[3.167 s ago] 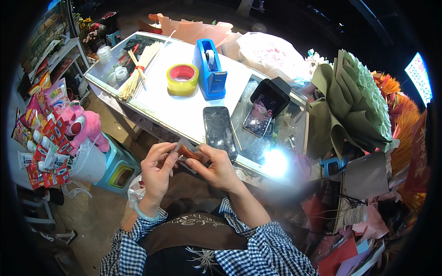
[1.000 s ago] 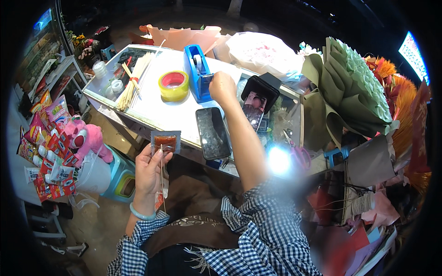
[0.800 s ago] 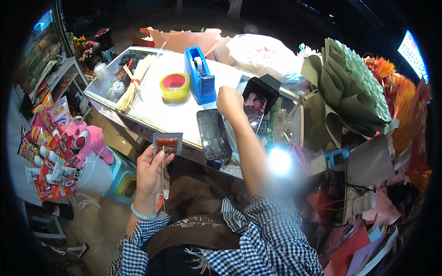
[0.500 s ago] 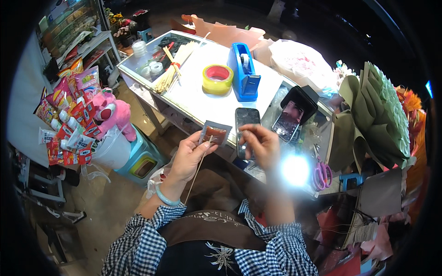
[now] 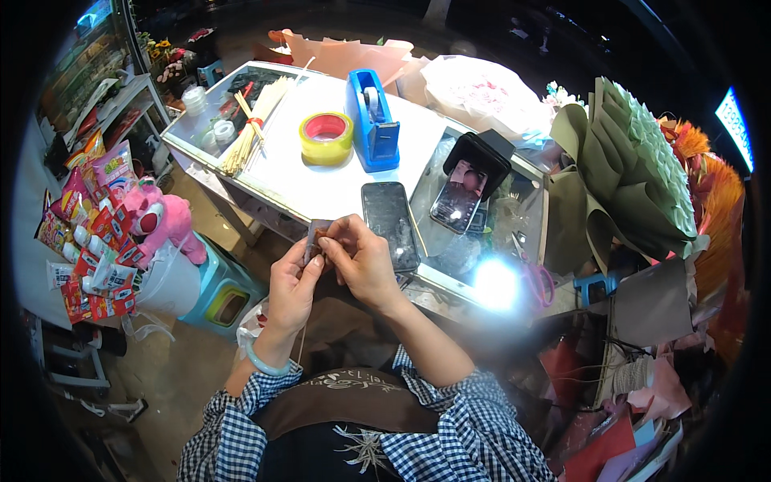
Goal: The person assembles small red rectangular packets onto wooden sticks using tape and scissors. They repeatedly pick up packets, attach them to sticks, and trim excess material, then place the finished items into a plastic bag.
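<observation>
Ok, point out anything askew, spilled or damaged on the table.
A few sticks in the bundle left of the tape jut crosswise near its red tie, unlike the rest. No spill or damage shows, though glare hides one patch.

A partly hidden brown packet (image 5: 316, 230) and thin stick (image 5: 302, 345) are held.

Bare left hand (image 5: 291, 291) and bare right hand (image 5: 363, 261) are close together, fingers curled, thumbs pinching inward; the bare right forearm (image 5: 431, 345) slants up leftward.

White lettering (image 5: 365, 377) on apron (image 5: 341, 408), sign (image 5: 734, 128)
</observation>
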Action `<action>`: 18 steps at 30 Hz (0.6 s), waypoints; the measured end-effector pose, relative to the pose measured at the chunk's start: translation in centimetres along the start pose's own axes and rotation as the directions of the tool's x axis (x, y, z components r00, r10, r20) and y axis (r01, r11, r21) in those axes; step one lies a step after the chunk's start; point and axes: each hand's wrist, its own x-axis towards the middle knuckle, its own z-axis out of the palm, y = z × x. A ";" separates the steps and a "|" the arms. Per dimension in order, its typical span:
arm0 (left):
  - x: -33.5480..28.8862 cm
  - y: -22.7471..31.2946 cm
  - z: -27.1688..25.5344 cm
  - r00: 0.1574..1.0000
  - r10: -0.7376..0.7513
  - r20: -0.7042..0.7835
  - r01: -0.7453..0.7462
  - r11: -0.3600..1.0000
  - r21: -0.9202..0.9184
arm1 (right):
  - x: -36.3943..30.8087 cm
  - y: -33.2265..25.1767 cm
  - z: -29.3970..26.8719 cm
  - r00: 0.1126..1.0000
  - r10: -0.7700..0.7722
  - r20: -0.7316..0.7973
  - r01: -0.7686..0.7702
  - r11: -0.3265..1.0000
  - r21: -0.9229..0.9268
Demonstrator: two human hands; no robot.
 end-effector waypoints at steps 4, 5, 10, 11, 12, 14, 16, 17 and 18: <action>0.0 0.1 0.2 1.000 0.030 0.008 -0.030 0.997 0.071 | -0.2 -0.7 -0.4 0.993 0.117 0.013 -0.117 0.992 0.055; -0.1 0.1 0.2 1.000 0.031 0.006 -0.031 0.997 0.066 | -0.2 -0.9 -0.3 0.990 0.139 0.014 -0.140 0.988 0.073; -0.3 0.4 0.4 0.994 0.018 -0.106 -0.024 0.998 -0.053 | -0.3 -0.7 0.8 0.995 0.094 -0.034 -0.093 0.995 0.032; -0.3 0.4 0.4 0.993 0.032 -0.113 -0.041 0.996 -0.080 | -0.4 -0.6 1.1 0.997 0.056 -0.047 -0.056 0.998 -0.010; -0.2 0.4 0.4 0.987 0.037 -0.159 -0.046 0.997 -0.055 | -0.5 -0.5 1.3 0.997 0.058 -0.057 -0.060 0.997 -0.040; 0.1 0.3 0.4 0.970 0.075 -0.229 -0.093 0.993 -0.069 | -0.6 -0.5 1.6 0.997 -0.018 -0.079 0.009 0.993 -0.119; 0.2 0.0 0.6 0.954 0.074 -0.291 -0.093 0.994 -0.052 | -0.7 -0.5 1.8 0.993 -0.063 -0.103 0.047 0.988 -0.150; 0.2 -0.1 0.6 0.948 0.082 -0.306 -0.100 0.994 -0.043 | -0.7 -0.5 1.9 0.993 -0.066 -0.102 0.049 0.987 -0.154; 0.2 -0.1 0.6 0.946 0.082 -0.313 -0.103 0.993 -0.050 | -0.8 -0.5 1.9 0.993 -0.060 -0.101 0.046 0.989 -0.143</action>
